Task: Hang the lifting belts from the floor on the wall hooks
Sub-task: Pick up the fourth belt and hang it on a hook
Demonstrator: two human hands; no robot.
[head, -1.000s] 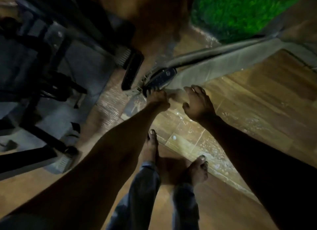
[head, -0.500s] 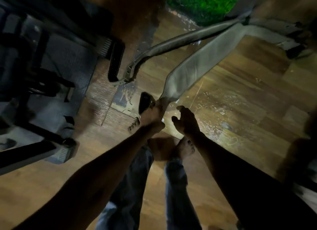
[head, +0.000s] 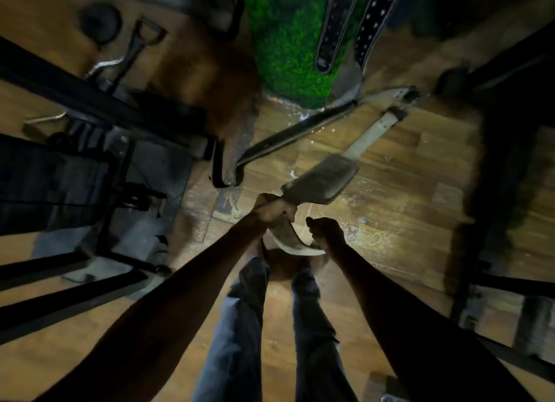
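I've got both hands low at centre frame, above my feet. L hand (head: 271,211) is fisted tight round the grey belt (head: 322,181) at its narrow neck, fingers wrapped over it. R hand (head: 326,235), just at 4 o'clock of the left, has its fingers curled on the pale strap end (head: 295,245) that bows between the two hands; looks like a grip, tho the light's poor there. From my L hand the belt runs out toward 1 o'clock: wide padded part first, then a thin pale strap w/ a dark tip near the wall base. Can't tell whether the far end touches the floor (head: 390,209).

2nd belt (head: 288,136) lies on the floor at 12 o'clock, dark, stretched from a bench foot up toward 1 o'clock, its light end close to the grey belt's tip. Two black belts (head: 339,26) hang on the wall beside the green panel (head: 288,41), straight at 12. Dark gym frames (head: 90,167) fill 9 o'clock, more at 3. Cable handles (head: 132,50) sit at 10–11 o'clock. Jeans (head: 240,326) at 6.
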